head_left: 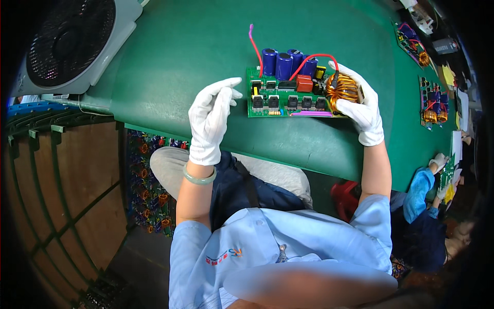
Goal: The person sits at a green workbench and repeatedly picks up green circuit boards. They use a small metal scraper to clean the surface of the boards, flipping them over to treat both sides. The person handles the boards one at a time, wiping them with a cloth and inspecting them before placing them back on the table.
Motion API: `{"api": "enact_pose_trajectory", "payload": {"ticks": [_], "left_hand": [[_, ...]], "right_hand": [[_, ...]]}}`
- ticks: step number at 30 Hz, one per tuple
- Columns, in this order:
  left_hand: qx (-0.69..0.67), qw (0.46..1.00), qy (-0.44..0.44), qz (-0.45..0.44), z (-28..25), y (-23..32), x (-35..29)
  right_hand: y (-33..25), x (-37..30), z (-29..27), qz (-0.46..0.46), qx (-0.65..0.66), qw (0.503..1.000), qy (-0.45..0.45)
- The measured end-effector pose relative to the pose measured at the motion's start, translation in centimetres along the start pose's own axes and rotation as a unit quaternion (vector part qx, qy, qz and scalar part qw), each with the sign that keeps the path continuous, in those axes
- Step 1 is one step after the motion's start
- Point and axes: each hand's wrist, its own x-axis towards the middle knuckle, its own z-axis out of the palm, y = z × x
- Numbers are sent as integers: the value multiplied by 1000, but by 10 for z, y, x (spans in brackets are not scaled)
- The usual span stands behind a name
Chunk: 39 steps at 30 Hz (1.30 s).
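A green circuit board [282, 97] lies on the green tabletop in front of me, carrying blue cylindrical capacitors [284, 67], a row of black components along its near side, and a copper-wound coil [342, 91] at its right end. Red wires rise from it; one with a purple tip [251, 32] sticks up at the left. My right hand [366, 105], in a white glove, grips that right end, fingers and thumb around the coil. Just off the left edge, my gloved left hand [211, 116] holds nothing, its fingers partly stretched toward the board.
A grey box fan [72, 41] stands at the far left beside a green metal rack [56, 165]. Many more boards [149, 180] sit below the table edge. At right, other boards [432, 100] lie near a co-worker's gloved hands [440, 162]. A red stool [343, 198] is underneath.
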Motion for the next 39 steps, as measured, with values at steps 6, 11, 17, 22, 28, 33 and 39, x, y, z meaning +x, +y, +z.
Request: {"api": "enact_pose_trajectory", "payload": {"ticks": [6, 11, 17, 22, 28, 33, 39], "left_hand": [[76, 994, -39, 61, 4, 6, -4], [145, 983, -68, 92, 8, 17, -5], [99, 992, -50, 67, 9, 15, -9], [103, 990, -64, 66, 8, 10, -9], [43, 998, -50, 24, 12, 14, -9], [41, 998, -45, 24, 13, 12, -10], [47, 998, -33, 34, 14, 10, -10]], "right_hand": [[-3, 1, 1, -10, 8, 1000, -8], [-4, 1, 0, 4, 11, 1000, 0], [-5, 2, 1, 5, 1, 1000, 3], [-13, 4, 4, 9, 31, 999, -4], [-18, 5, 2, 35, 33, 999, -19], [-17, 6, 0, 33, 35, 999, -24], [-19, 6, 1, 27, 25, 999, -22]]}}
